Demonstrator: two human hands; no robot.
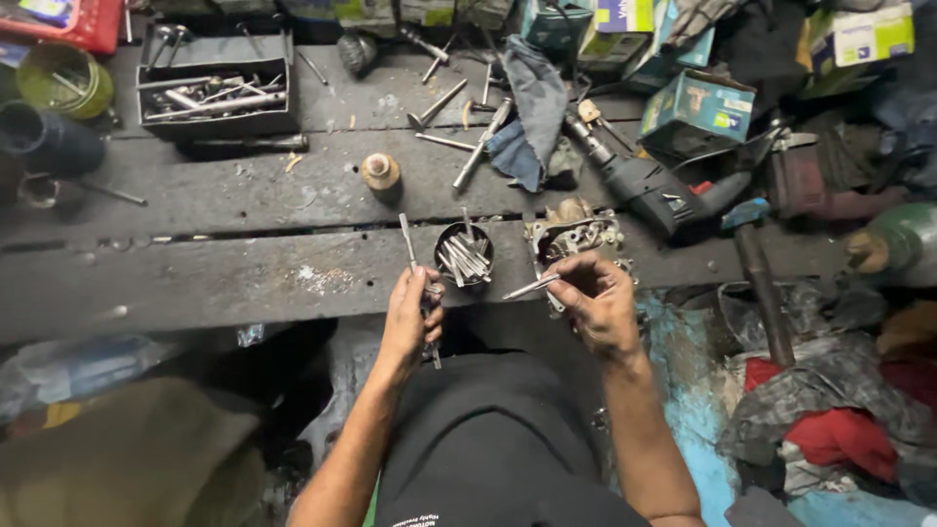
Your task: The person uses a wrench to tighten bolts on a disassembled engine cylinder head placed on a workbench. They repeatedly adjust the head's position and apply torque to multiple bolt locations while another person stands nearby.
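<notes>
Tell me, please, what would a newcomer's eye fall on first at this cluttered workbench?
Most likely the two hands at the bench's near edge: the left hand grips a slim metal tool, and the right hand pinches a thin metal rod. Between them stands a small round tin bristling with similar rods, with a greasy carburettor body just behind the right hand and a dark power drill beyond.

A dark, grimy plank counter (224, 263) is stretching across the view, a gap running between its boards. Dim light is falling from above. Cardboard boxes (698, 107) are crowding the far edge toward 1 o'clock. At 4 o'clock, worn turquoise floor (683, 390) is showing beside heaped rags (830, 410).
</notes>
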